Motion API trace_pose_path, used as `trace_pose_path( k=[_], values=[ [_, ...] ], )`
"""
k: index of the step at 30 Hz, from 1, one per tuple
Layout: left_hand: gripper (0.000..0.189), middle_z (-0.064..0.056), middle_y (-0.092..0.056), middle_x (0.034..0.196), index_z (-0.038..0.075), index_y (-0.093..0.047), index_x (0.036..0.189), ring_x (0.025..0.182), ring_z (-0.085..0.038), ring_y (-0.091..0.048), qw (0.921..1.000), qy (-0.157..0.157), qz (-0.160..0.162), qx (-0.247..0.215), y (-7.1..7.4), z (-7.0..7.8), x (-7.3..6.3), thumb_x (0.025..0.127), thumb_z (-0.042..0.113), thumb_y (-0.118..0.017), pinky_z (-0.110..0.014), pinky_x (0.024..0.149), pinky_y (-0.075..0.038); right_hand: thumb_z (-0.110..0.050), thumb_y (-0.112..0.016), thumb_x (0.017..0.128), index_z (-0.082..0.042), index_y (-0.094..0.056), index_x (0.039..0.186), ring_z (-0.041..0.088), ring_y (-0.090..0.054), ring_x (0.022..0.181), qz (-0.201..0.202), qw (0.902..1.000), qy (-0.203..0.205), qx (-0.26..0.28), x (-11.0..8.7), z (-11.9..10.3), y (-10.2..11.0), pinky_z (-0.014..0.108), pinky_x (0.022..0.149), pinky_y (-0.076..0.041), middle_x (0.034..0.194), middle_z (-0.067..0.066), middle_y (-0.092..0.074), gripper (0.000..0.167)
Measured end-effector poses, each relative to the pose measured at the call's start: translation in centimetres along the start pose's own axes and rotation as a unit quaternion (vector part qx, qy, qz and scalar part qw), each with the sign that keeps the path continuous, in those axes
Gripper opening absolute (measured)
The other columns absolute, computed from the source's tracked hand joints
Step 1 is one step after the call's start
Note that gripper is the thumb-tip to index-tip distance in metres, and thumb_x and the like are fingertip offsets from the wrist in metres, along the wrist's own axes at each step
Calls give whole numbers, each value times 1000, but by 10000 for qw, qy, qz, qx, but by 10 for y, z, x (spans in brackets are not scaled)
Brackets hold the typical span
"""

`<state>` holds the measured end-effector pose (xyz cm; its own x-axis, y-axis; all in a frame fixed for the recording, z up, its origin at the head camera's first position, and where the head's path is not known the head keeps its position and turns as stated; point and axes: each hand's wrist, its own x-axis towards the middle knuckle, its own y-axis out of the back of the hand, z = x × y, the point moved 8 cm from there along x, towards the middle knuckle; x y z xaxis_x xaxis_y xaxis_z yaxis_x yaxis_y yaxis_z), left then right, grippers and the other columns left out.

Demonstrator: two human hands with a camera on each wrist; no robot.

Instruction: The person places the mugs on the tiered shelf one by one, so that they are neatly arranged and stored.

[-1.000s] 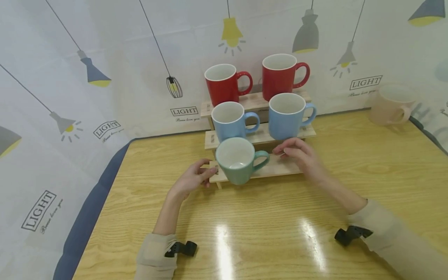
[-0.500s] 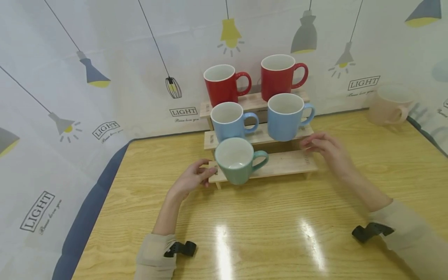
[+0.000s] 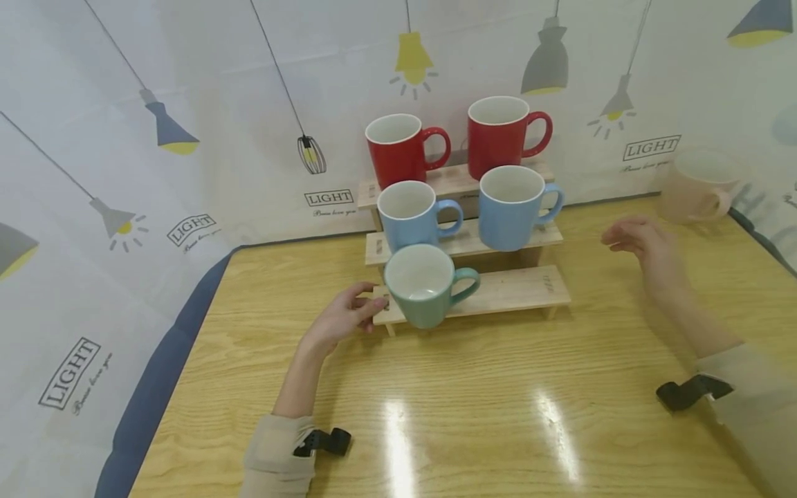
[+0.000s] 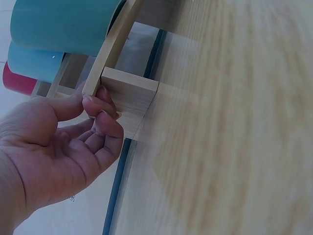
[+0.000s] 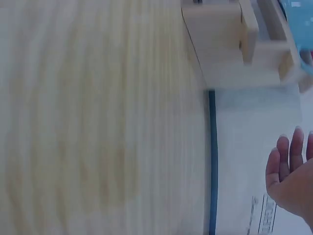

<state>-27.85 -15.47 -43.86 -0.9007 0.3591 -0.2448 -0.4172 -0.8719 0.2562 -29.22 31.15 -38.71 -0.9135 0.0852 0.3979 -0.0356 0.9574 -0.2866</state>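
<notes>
My left hand (image 3: 342, 318) pinches the left end of the lowest shelf of a stepped wooden rack (image 3: 507, 290), thumb above and fingers curled beneath, as the left wrist view shows. Beside it a green mug (image 3: 423, 294) stands on that lowest shelf, its handle to the right. Two light blue mugs, left (image 3: 407, 214) and right (image 3: 509, 214), occupy the middle shelf. On the top shelf are two red mugs, left (image 3: 396, 155) and right (image 3: 496, 142). My right hand (image 3: 654, 256) hovers right of the rack, holding nothing, its fingers loosely bent in the right wrist view (image 5: 293, 176).
A pale pink mug (image 3: 694, 190) stands at the table's back right corner, its handle to the right. The wooden table (image 3: 467, 401) is backed by a white cloth (image 3: 249, 138) printed with lamps.
My right hand has moved away from the lowest shelf, rightward past the rack's end toward the pink mug. My left hand keeps its hold on the rack, and the mugs stay in place.
</notes>
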Motion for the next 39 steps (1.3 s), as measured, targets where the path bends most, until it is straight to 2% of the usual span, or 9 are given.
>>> trace_pose_path(
  k=[8,10,15,20,24,29,31,34,39],
  values=[
    [59,-8,-59,91,-1,-34,151,70,-15,-56,10000,-8,-28,9,-1,1,0,105,24,-60,-34,77,-52,0,-47,103,-4,-71,93,7,-69,80,1288,9902,-121,-522,7,-19,69,14,70,-53,87,-2,-74,27],
    [58,-8,-59,90,-1,-34,151,70,-15,-56,10000,-4,-26,-8,-1,1,0,105,24,-59,-35,77,-52,-4,-47,103,-9,-71,92,4,-68,78,1693,9803,-297,-970,7,-23,86,12,69,-51,86,-6,-73,27],
    [57,-7,-59,89,-1,-35,151,69,-15,-55,10000,7,3,-16,0,0,0,105,23,-59,-35,76,-51,-12,-49,103,-15,-59,105,-1,-62,79,2521,9394,-912,-2136,4,-26,125,7,71,-47,94,-12,-65,11],
    [57,-7,-60,89,-1,-35,150,69,-15,-55,10000,16,15,-22,-1,-1,-1,105,24,-59,-35,77,-51,-11,-53,100,-19,-50,107,-1,-57,81,3248,9190,-1309,-1809,1,-20,153,5,74,-45,104,-7,-52,11],
    [57,-7,-60,90,-1,-35,150,69,-15,-55,10000,8,12,-56,-1,-1,-1,105,24,-60,-35,76,-51,-13,-50,101,-26,-50,109,-4,-50,84,3285,8992,-1634,-2384,2,-18,165,4,76,-42,105,-12,-46,15],
    [58,-6,-59,89,-2,-34,151,68,-14,-55,10000,-2,-24,-96,-2,-1,-1,105,23,-60,-34,75,-51,-23,-49,102,-36,-51,111,-8,-45,85,3114,8762,-1885,-3159,7,-18,174,14,93,-36,100,-23,-47,16],
    [58,-6,-58,88,-1,-34,151,68,-14,-54,9999,7,-21,-102,-2,-1,-1,105,23,-60,-34,75,-51,-27,-50,102,-38,-52,112,-9,-45,85,2990,8784,-1923,-3195,10,-16,174,19,101,-33,98,-24,-49,14],
    [58,-7,-59,89,-1,-34,151,68,-14,-54,10000,15,0,-93,-2,-1,0,105,23,-59,-34,75,-51,-29,-52,102,-38,-52,111,-7,-44,86,2787,8861,-2004,-3115,14,-13,170,22,101,-32,100,-23,-49,13],
    [59,-12,-60,94,-2,-34,151,69,-14,-54,10000,27,-10,-75,-3,-1,0,105,24,-60,-35,76,-51,-35,-53,102,-42,-50,118,-7,-40,88,2659,8798,-2363,-3154,13,-9,168,25,101,-32,104,-25,-42,18]
  ],
)
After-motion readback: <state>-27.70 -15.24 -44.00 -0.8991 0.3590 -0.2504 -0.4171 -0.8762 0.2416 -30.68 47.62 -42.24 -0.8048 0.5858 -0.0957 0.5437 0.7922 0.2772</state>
